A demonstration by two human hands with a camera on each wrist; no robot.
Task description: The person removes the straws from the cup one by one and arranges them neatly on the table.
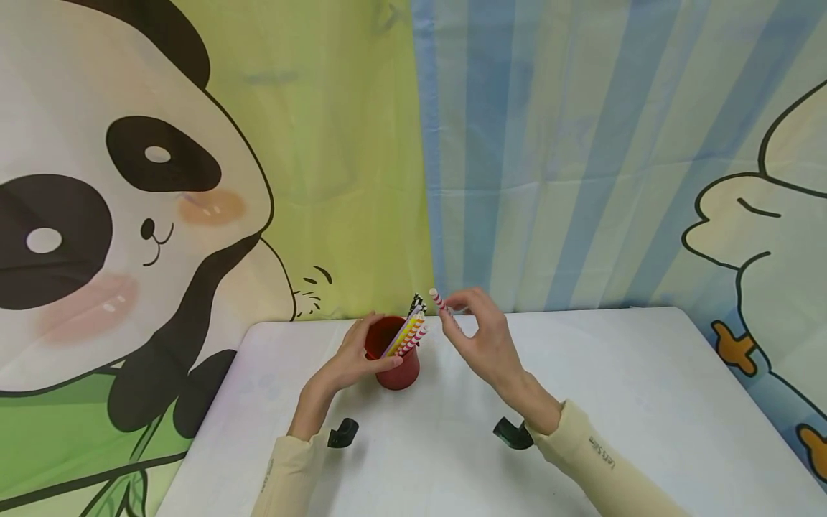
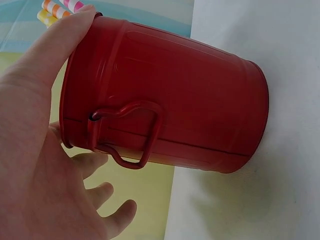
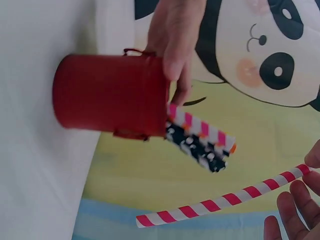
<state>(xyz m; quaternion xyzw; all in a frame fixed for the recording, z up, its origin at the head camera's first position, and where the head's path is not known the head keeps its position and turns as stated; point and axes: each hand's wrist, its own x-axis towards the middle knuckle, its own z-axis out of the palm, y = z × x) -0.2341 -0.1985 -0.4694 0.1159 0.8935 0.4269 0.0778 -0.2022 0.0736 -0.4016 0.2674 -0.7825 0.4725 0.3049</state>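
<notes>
Left hand [image 1: 352,359] grips the rim of a red bucket [image 1: 395,359], thumb over the near edge and fingers behind it; the left wrist view shows the thumb lying along the metal wall above a wire handle [image 2: 131,135]. Right hand [image 1: 481,337] pinches a red-and-white striped straw [image 1: 442,307] between thumb and fingertips, holding it tilted just right of the bucket mouth and apart from it. Inside the bucket stands a bunch of straws [image 1: 408,332], leaning to the right: pink, orange, yellow and black-and-white patterns are visible.

Surface: a white table [image 1: 646,402] bears the bucket near its far edge, left of centre. Two black mounts, one at each wrist, show against the tabletop [image 1: 343,433] [image 1: 513,434]. Both forearms wear cream sleeves [image 1: 601,459].

Room: a printed curtain [image 1: 323,143] hangs directly behind the table, with a large panda on a green-yellow ground at left, blue stripes in the middle, and a pale cartoon figure at the right edge.

Limits of view: the lower ends of the straws are hidden by the bucket wall. The right wrist view cuts off most of the right hand, showing fingertips only. The cartoon figure at right is cropped and cannot be identified. Small lettering on the right sleeve is too small to read reliably.
</notes>
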